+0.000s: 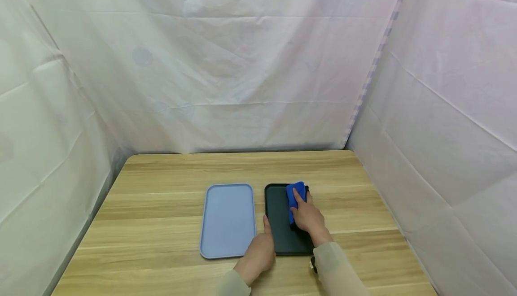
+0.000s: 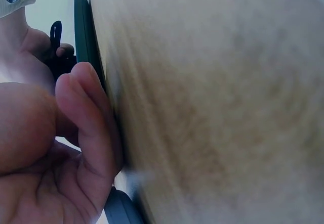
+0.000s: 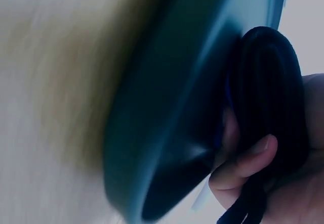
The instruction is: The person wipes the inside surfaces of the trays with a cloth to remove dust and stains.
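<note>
A folded blue cloth (image 1: 299,187) is held against the right part of a dark green tray (image 1: 276,217) by the right hand (image 1: 308,217), whose forefinger is laid along the top while at least one other finger is curled under the fold. The tray's left edge is met by the outstretched forefinger of the left hand (image 1: 260,250), though whether firm pressure is applied cannot be told; the other left fingers are bent inward, and nothing is seen to be gripped by them. The step in hand is judged to be the wiping of the tray, and the next move seems to call for the cloth to be pressed flat and drawn over the bare surface while the tray is braced. Only in the head view are both the whole light blue tray (image 1: 228,219), set just beside the green one, and the wooden table (image 1: 161,224) shown. By the right wrist view, the dark layered end of the fold and a dark strap (image 3: 254,196) below it are revealed; by the left wrist view, the left palm and the bent fingers, which are hidden from above.
</note>
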A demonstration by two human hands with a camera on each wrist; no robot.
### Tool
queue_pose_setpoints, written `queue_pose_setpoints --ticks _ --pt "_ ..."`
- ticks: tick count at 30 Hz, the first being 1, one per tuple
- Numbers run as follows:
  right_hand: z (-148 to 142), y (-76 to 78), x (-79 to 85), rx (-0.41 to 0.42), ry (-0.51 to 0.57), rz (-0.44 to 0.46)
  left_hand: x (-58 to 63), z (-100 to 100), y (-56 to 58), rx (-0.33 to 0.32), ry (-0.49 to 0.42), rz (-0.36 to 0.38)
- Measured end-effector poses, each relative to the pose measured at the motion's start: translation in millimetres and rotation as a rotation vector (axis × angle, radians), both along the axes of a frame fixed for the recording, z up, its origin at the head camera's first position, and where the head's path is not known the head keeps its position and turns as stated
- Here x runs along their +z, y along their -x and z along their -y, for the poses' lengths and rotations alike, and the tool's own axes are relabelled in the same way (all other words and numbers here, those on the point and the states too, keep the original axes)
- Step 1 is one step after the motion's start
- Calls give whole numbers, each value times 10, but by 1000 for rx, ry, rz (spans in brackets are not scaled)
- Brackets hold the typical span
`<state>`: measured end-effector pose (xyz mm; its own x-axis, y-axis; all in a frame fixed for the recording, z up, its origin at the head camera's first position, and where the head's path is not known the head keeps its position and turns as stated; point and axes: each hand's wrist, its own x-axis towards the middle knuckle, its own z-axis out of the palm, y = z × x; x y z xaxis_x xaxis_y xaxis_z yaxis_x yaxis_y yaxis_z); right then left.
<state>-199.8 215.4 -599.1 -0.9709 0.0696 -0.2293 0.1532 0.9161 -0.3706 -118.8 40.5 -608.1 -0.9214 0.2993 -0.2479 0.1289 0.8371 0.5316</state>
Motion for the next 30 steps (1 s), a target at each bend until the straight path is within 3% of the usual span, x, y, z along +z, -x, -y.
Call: queue_pose_setpoints --ticks 15,30 --pt "176 -3 -13 22 -32 3 -23 20 -3 -17 5 -58" --pt "346 9 -34 26 -25 -1 -7 12 -6 -24 7 -29"
